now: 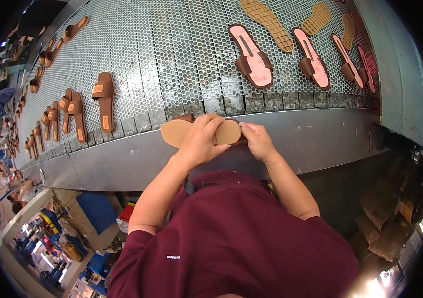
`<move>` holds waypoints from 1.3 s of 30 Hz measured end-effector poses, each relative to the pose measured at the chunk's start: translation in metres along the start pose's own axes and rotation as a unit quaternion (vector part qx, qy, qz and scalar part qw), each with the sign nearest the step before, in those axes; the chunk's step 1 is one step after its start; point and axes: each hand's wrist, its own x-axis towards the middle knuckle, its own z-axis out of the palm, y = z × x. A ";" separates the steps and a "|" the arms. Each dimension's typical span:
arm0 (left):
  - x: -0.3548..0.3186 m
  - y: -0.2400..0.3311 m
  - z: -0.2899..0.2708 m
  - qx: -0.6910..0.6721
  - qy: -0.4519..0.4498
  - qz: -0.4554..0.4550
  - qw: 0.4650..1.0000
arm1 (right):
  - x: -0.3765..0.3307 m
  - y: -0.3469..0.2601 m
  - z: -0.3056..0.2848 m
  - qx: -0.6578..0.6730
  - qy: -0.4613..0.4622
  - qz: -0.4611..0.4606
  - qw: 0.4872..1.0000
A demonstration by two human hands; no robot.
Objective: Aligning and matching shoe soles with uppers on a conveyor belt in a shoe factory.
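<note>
together, left hand and right hand grip a tan-soled sandal; the perforated conveyor bears brown sandals.

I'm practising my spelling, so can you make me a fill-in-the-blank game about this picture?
The left hand wraps the middle of a slide sandal; the ____ hand holds its end.
On the mesh belt, brown-insoled slides lie toward the ____.
Slides toward its other side have ____ insoles.
Missing words: right; left; pink.
</note>
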 end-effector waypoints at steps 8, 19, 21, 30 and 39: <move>0.008 0.013 -0.007 0.002 -0.042 -0.049 0.998 | -0.003 -0.005 0.000 0.009 -0.002 -0.031 0.999; 0.010 0.011 0.018 0.071 0.064 0.055 0.994 | -0.013 -0.026 0.016 -0.162 0.069 -0.056 0.983; 0.012 0.012 0.022 0.073 0.079 0.059 0.992 | -0.012 -0.027 0.016 -0.159 0.075 -0.068 0.982; 0.016 0.011 -0.003 0.102 0.116 0.088 0.984 | -0.005 -0.030 -0.002 -0.156 0.071 -0.151 0.974; -0.047 -0.095 -0.040 -0.064 0.419 -0.257 0.868 | 0.106 -0.140 -0.118 -0.584 0.274 -0.303 0.701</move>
